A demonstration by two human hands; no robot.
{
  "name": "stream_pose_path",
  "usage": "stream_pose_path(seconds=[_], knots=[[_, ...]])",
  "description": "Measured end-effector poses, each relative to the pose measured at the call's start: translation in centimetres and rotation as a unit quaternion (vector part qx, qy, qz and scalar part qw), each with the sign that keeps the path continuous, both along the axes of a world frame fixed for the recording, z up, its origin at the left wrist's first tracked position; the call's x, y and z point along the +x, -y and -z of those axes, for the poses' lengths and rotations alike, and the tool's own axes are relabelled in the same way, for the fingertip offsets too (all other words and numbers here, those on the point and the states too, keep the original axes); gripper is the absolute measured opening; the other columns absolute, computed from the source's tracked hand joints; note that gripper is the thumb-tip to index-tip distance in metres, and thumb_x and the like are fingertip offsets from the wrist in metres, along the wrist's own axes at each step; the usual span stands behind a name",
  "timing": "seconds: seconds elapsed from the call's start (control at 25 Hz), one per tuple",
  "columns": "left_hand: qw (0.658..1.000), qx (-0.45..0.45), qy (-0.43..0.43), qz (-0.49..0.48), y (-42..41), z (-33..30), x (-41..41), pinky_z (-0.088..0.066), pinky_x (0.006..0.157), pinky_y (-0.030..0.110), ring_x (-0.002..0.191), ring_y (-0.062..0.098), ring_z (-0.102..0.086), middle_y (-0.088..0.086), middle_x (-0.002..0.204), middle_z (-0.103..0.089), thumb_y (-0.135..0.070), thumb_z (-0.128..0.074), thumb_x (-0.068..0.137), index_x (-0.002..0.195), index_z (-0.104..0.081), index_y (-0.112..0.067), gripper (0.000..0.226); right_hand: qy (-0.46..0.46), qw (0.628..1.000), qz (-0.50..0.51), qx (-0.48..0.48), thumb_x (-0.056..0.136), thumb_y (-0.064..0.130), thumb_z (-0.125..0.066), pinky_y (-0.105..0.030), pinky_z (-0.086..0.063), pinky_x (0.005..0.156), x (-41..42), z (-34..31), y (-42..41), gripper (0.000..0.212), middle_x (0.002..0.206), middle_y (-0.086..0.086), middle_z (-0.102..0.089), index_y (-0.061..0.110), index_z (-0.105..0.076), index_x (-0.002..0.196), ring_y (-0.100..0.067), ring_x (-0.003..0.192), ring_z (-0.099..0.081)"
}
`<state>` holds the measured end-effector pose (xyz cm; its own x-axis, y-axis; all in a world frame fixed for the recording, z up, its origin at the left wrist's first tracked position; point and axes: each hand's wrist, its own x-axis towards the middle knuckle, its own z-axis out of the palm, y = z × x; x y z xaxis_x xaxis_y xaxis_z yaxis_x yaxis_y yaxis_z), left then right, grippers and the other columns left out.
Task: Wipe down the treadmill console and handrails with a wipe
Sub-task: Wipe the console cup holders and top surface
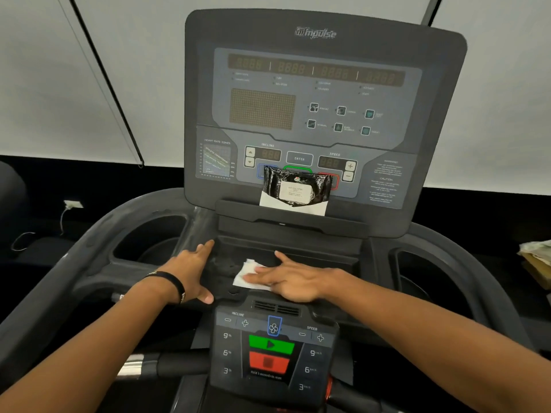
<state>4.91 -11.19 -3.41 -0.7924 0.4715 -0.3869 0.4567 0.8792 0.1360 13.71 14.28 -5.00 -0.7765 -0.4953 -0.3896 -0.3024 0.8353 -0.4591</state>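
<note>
The dark treadmill console [325, 93] fills the middle of the view, its display unlit. Below it lies a shallow black tray [313, 248]. My right hand [289, 280] lies flat on a white wipe [247, 271], pressing it onto the tray's front part. Just left of the tray, my left hand [190, 269] rests with fingers spread on the console's surface and holds nothing; a black band is on its wrist. A curved dark handrail [59, 272] runs down the left side. A black and silver grip bar [167, 363] crosses below my left forearm.
A black pack of wipes [295, 189] leans on the console's ledge, covering some buttons. A lower control panel [271, 350] with green and red buttons sits near me. Cup holders [152, 239] [417, 272] flank the tray. Papers [536, 260] lie at the right edge.
</note>
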Motion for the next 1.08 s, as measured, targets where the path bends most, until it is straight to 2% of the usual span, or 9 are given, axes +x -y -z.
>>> stream_pose_path(seconds=[0.16, 0.32, 0.44, 0.52, 0.64, 0.76, 0.88, 0.96, 1.08], knots=[[1.000, 0.012, -0.002, -0.012, 0.3, 0.0, 0.2, -0.038, 0.109, 0.042, 0.134, 0.030, -0.041, 0.007, 0.154, -0.033, -0.046, -0.086, 0.063, 0.154, 0.003, -0.024, 0.129, 0.048, 0.995, 0.071, -0.054, 0.103, 0.007, -0.033, -0.031, 0.020, 0.119, 3.8, -1.0, -4.2, 0.059, 0.161, 0.011, -0.026, 0.042, -0.039, 0.149, 0.010, 0.140, 0.005], [1.000, 0.010, 0.004, -0.011, 0.2, -0.2, 0.6, -0.037, 0.109, 0.043, 0.135, 0.030, -0.041, 0.008, 0.155, -0.031, -0.045, -0.086, 0.063, 0.154, 0.002, -0.024, 0.128, 0.099, 0.979, 0.176, -0.013, 0.107, 0.031, -0.038, -0.038, 0.012, 0.123, 10.6, -3.1, -13.0, 0.044, 0.157, 0.027, -0.027, 0.063, -0.045, 0.136, -0.003, 0.149, 0.017], [1.000, 0.007, 0.003, -0.009, 0.1, -0.3, 0.5, -0.038, 0.110, 0.043, 0.134, 0.030, -0.042, 0.008, 0.155, -0.031, -0.046, -0.086, 0.062, 0.154, 0.002, -0.024, 0.129, 0.041, 0.997, 0.050, 0.045, 0.109, 0.036, -0.034, -0.043, 0.014, 0.123, 13.8, -3.0, -14.3, 0.046, 0.161, 0.028, -0.013, 0.044, -0.026, 0.153, 0.007, 0.149, 0.007], [1.000, 0.000, 0.001, -0.007, 0.1, -0.3, 0.4, -0.037, 0.110, 0.043, 0.134, 0.031, -0.042, 0.008, 0.156, -0.029, -0.046, -0.087, 0.062, 0.154, 0.002, -0.024, 0.130, -0.016, 0.998, -0.023, 0.059, 0.108, 0.039, -0.031, -0.046, 0.014, 0.123, 14.4, -1.9, -12.6, 0.055, 0.165, 0.024, 0.003, 0.036, -0.008, 0.158, 0.001, 0.151, 0.012], [1.000, -0.006, 0.002, -0.003, 0.0, -0.4, 0.4, -0.036, 0.111, 0.043, 0.136, 0.032, -0.040, 0.010, 0.158, -0.024, -0.044, -0.087, 0.062, 0.154, 0.003, -0.023, 0.130, -0.041, 0.997, -0.034, 0.048, 0.107, 0.044, -0.033, -0.043, 0.016, 0.122, 13.1, -1.0, -9.5, 0.062, 0.166, 0.019, 0.008, 0.028, -0.004, 0.159, -0.002, 0.150, 0.017], [1.000, -0.026, -0.009, 0.015, -0.4, -0.8, 0.3, -0.033, 0.111, 0.041, 0.139, 0.032, -0.034, 0.011, 0.159, -0.019, -0.044, -0.086, 0.064, 0.154, 0.003, -0.020, 0.128, -0.020, 1.000, 0.004, 0.016, 0.107, 0.045, -0.035, -0.046, 0.015, 0.123, 12.5, -1.1, -7.9, 0.060, 0.166, 0.018, 0.001, 0.028, -0.011, 0.159, 0.002, 0.149, 0.016], [0.998, -0.052, -0.019, 0.041, -1.1, -1.1, 0.7, -0.029, 0.113, 0.040, 0.143, 0.030, -0.026, 0.015, 0.160, -0.013, -0.042, -0.083, 0.069, 0.154, 0.001, -0.016, 0.122, 0.004, 0.995, 0.080, -0.063, 0.103, 0.039, -0.046, -0.046, 0.011, 0.124, 14.8, -1.3, -9.6, 0.055, 0.163, 0.022, -0.018, 0.033, -0.027, 0.155, 0.004, 0.151, 0.002], [0.997, -0.058, -0.021, 0.040, -1.2, -0.9, 0.8, -0.028, 0.113, 0.039, 0.144, 0.030, -0.025, 0.016, 0.160, -0.012, -0.041, -0.083, 0.070, 0.154, -0.001, -0.014, 0.120, 0.020, 0.988, 0.118, -0.099, 0.100, 0.029, -0.055, -0.045, 0.010, 0.124, 16.8, -1.4, -10.7, 0.052, 0.157, 0.028, -0.030, 0.036, -0.039, 0.150, 0.003, 0.151, -0.009], [0.997, -0.065, -0.017, 0.045, -1.1, -0.6, 0.4, -0.029, 0.113, 0.042, 0.143, 0.031, -0.027, 0.016, 0.160, -0.014, -0.043, -0.084, 0.069, 0.154, -0.001, -0.015, 0.122, 0.038, 0.976, 0.169, -0.135, 0.094, 0.007, -0.058, -0.039, 0.009, 0.125, 18.3, -0.9, -10.1, 0.063, 0.151, 0.033, -0.038, 0.037, -0.042, 0.147, 0.004, 0.149, -0.014]])
